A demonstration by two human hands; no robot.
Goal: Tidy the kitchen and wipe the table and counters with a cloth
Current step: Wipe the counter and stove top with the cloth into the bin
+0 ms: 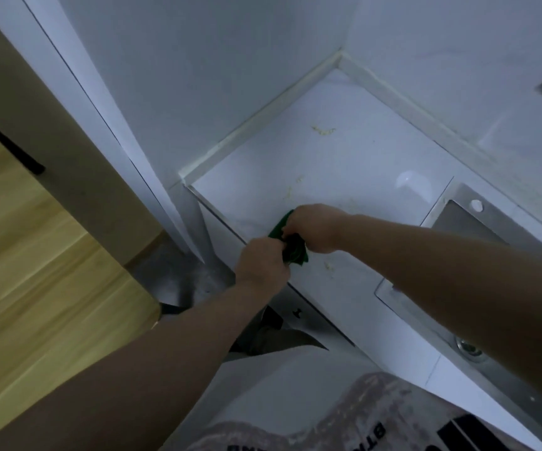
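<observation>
White worktop [344,157] tucked into a corner, with a pale sealant strip running along both walls. There are yellowish crumbs [323,130] near the back, a faint smear [290,193] further forward, and another little clump [329,265] close to the front edge. A green cloth [292,245] sits bunched at the front edge. A steel sink [458,229] is set into the worktop on the right.

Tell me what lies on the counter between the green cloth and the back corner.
In the head view, yellowish crumb smears dot the white counter between the green cloth and the corner; nothing else.
</observation>
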